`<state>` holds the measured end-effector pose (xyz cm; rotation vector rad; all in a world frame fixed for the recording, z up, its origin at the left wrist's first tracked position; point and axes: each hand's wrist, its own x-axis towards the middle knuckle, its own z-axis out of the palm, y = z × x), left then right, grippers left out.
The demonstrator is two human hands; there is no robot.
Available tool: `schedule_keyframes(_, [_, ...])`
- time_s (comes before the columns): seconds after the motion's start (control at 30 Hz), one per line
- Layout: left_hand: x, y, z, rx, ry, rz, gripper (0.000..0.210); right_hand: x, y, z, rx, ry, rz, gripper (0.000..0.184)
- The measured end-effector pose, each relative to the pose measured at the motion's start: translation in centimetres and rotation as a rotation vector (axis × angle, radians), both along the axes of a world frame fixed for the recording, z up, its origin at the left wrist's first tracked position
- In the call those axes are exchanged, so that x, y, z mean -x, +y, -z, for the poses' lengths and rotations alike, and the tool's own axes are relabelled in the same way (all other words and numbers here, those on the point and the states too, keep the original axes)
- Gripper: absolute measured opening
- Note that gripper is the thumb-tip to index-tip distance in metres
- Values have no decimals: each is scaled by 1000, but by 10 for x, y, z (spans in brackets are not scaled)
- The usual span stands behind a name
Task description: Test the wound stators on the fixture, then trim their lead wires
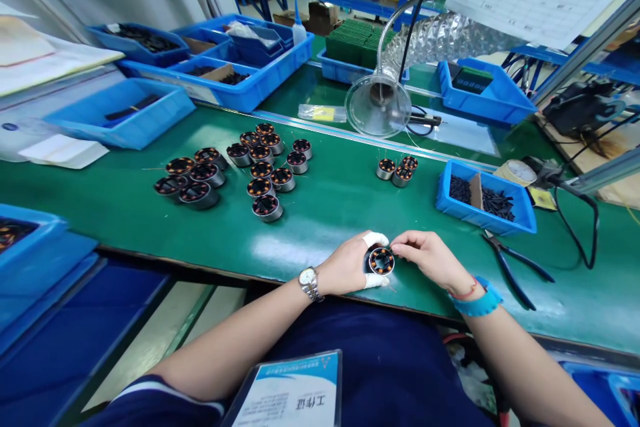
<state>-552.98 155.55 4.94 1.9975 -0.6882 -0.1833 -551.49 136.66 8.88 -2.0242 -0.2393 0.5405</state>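
Near the table's front edge, my left hand (351,263) grips a motor stator (381,261), a round metal ring with copper coils inside. White covers wrap its thumb and a finger. My right hand (425,253) is at the stator's upper right rim, thumb and forefinger pinched together. Whatever lies between those fingertips is too small to make out. Farther back stand three similar stators (401,175) in a cluster. Many more stators (267,207) stand in groups to the left, some with thin wires sticking out.
Pliers (510,267) lie right of my right hand. Behind them is a blue bin (490,217) of small black pieces. A clear funnel-shaped hood (379,107) on a foil duct hangs at the back. Blue trays (125,113) line the left.
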Motion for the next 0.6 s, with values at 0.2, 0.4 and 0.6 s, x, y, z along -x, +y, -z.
schedule_keyframes(0.2, [3, 0, 1, -42, -4, -19, 55, 1, 4, 12, -30, 0, 84, 22])
schedule_keyframes(0.4, [7, -1, 1, -76, -22, -58, 48, 7, 7, 13, -29, 18, 150, 29])
schedule_keyframes(0.6, [7, 15, -11, 101, 224, 47, 55, 18, -8, -6, 100, -589, -139, 23])
